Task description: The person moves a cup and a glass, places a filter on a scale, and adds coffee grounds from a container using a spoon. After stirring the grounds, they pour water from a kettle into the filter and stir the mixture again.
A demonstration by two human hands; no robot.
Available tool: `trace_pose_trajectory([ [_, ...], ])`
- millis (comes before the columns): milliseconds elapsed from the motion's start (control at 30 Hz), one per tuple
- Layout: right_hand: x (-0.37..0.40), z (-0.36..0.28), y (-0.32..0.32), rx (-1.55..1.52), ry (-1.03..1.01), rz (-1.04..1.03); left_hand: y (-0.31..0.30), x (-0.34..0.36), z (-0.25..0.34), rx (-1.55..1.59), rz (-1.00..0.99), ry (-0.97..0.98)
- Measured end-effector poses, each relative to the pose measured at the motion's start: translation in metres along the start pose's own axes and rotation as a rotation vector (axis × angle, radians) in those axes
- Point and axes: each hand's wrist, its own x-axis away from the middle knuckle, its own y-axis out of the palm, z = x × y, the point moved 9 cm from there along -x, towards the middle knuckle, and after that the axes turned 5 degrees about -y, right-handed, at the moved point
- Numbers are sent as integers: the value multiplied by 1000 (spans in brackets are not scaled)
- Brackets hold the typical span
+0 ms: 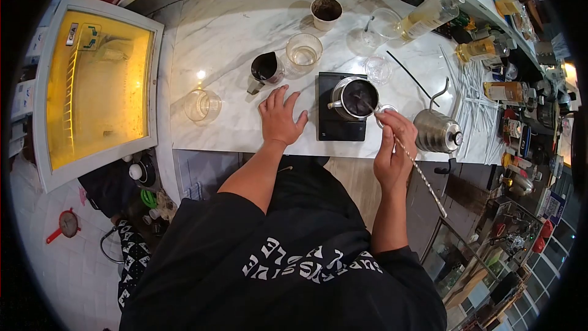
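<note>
My right hand (394, 147) is closed around a twisted-handle bar spoon (422, 179). The spoon's far end dips into a metal cup (335, 91) of dark liquid, which stands on a black scale (341, 130). Flat on the counter (233, 132), with its fingers spread, rests my left hand (282, 117). Just beyond those fingers is a small metal pitcher (278, 72), dark inside. Beside the pitcher stands a clear glass (304, 53). A gooseneck kettle (436, 130) sits to the right of my right hand.
A tumbler (202, 107) stands at left, near an open yellow-lit fridge door (101, 86). Toward the back is a paper cup (326, 13) with dark residue. On the right lie white straws (474, 101), a black stick (413, 78) and a clear bottle (429, 17).
</note>
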Motion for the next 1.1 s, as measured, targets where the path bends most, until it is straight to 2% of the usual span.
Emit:
trace_pose_trajectory([
  [133,-6,4,-12,45,47,18,0,-1,0,-3,2,3],
  [300,-5,-12,-4,-47,-27,-38,0,-2,3,-8,7,6],
  [533,-2,9,-11,-37,79,55,1,-1,0,-1,5,4],
  [767,-1,-6,-1,-98,16,21,0,-1,1,-24,-1,3],
  [900,-5,4,-6,-5,64,76,2,-2,-1,-15,5,5],
  [1033,0,12,-15,-68,73,120,2,-1,0,-17,4,4],
  [1100,1,3,-11,-48,41,52,2,-1,1,-22,-6,-1],
])
